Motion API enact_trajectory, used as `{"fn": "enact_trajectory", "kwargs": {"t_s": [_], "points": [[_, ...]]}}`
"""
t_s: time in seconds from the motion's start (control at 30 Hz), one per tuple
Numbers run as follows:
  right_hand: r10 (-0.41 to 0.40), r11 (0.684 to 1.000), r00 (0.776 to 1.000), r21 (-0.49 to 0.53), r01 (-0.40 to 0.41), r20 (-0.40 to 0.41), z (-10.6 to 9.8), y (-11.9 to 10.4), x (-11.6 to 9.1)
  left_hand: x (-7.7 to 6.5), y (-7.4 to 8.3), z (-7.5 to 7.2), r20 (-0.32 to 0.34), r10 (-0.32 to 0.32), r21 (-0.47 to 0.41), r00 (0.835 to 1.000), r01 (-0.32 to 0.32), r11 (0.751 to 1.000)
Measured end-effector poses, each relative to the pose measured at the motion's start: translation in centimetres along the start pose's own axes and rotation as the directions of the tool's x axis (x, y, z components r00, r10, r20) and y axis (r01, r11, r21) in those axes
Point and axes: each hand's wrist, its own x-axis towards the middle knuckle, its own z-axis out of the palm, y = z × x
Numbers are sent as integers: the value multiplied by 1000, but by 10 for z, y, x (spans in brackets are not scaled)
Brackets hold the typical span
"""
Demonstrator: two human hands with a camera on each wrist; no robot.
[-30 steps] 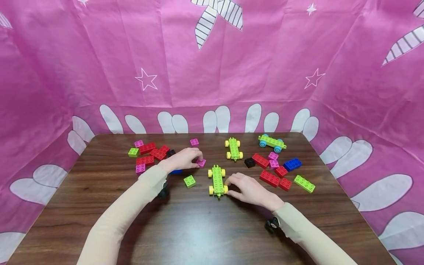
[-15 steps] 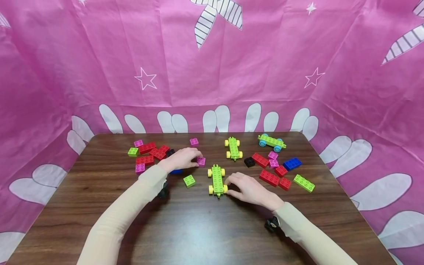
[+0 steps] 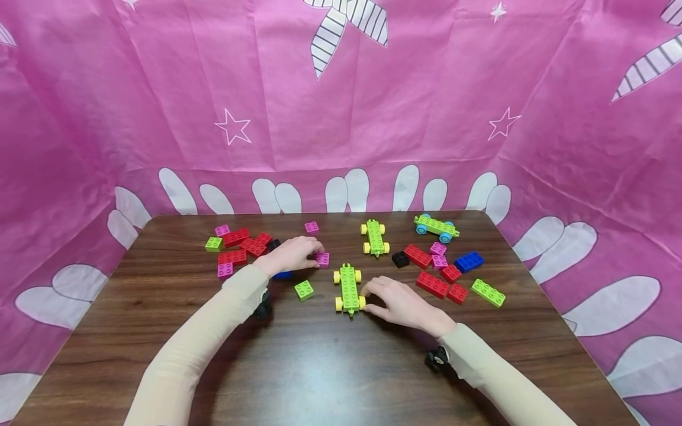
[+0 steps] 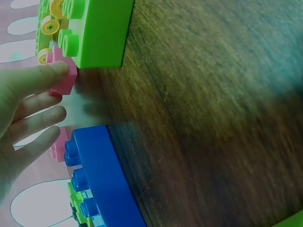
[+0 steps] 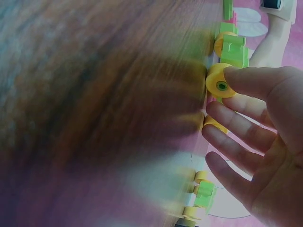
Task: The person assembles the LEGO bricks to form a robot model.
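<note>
My left hand (image 3: 296,254) pinches a small pink brick (image 3: 322,259) between thumb and index finger, low at the table; the other fingers are spread loosely in the left wrist view. My right hand (image 3: 399,302) holds the lime-green toy car base (image 3: 349,290) by its near right yellow wheel (image 5: 220,81), thumb on one side and index finger on the other. The base stands on its wheels, studs up. A lime-green brick (image 3: 304,290) lies left of it, and a blue brick (image 4: 106,175) sits partly under the left hand in the head view.
Behind stand another yellow-wheeled car base (image 3: 375,238) and one with blue wheels (image 3: 436,228). Red bricks (image 3: 232,257) and others cluster at left. Several more lie at right, among them a black brick (image 3: 401,259), a blue brick (image 3: 469,261) and a long lime-green brick (image 3: 488,293).
</note>
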Motion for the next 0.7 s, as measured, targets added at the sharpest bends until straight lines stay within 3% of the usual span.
{"fn": "enact_trajectory", "kwargs": {"t_s": [0.7], "points": [[-5, 1000, 1000, -11, 5, -7, 1, 1, 0, -11, -3, -1, -34, -46, -71, 998, 43, 997]]}}
